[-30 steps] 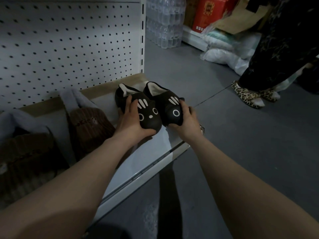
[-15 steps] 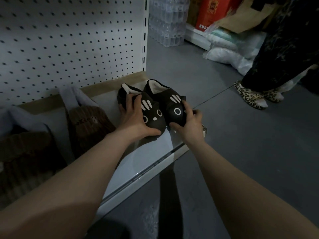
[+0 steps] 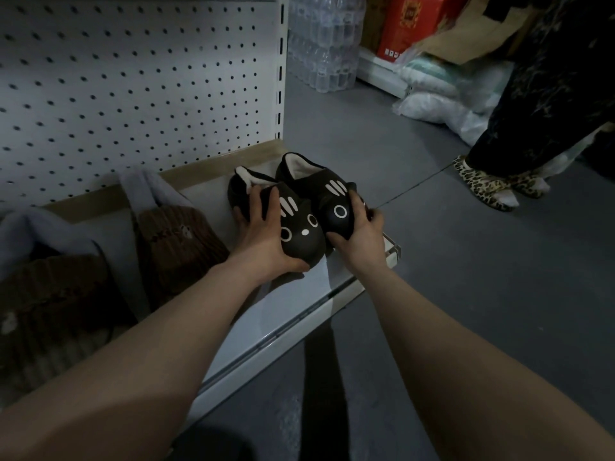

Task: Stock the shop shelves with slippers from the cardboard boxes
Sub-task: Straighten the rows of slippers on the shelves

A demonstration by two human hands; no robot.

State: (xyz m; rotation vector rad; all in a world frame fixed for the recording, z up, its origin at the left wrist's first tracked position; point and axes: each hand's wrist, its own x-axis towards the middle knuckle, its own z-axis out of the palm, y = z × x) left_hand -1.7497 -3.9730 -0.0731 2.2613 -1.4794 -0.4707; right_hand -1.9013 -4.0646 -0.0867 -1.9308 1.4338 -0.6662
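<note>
Two black cat-face slippers with white lining sit side by side at the right end of the low white shelf (image 3: 293, 314). My left hand (image 3: 263, 237) grips the left slipper (image 3: 299, 224) around its toe and side. Curled round the outer toe of the right slipper (image 3: 332, 197) is my right hand (image 3: 359, 234), close to the shelf's right corner. Both slippers point their toes toward me.
Brown corduroy slippers with grey fleece lining (image 3: 176, 234) fill the shelf to the left. A white pegboard (image 3: 133, 84) backs the shelf. On the grey floor to the right stand a person in leopard slippers (image 3: 489, 188), white sacks (image 3: 436, 104), bottled water packs (image 3: 322, 44) and a red box (image 3: 412, 24).
The pair and both hands have slid slightly toward the shelf's front edge; the grips are unchanged.
</note>
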